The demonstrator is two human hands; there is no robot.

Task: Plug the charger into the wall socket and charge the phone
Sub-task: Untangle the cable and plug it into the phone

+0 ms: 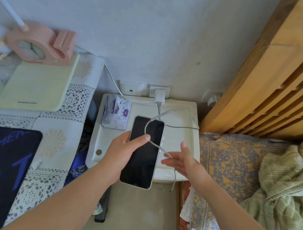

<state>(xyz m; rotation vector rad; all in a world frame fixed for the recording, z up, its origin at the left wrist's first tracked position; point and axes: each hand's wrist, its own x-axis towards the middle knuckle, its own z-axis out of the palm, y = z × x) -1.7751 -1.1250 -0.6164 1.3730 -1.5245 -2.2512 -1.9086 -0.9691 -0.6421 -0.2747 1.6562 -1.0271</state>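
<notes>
- Phone [143,152]: dark screen up, held above the white table [178,137], thumb across its face.
- Left hand [123,149]: fingers wrapped around the phone.
- Cable [161,149]: looped over the phone, touching the right hand [183,161], fingers spread wide.
- Charger [159,95]: seated in the wall socket [166,90] behind the phone.
- Tissue pack [116,113]: left of the phone.
</notes>
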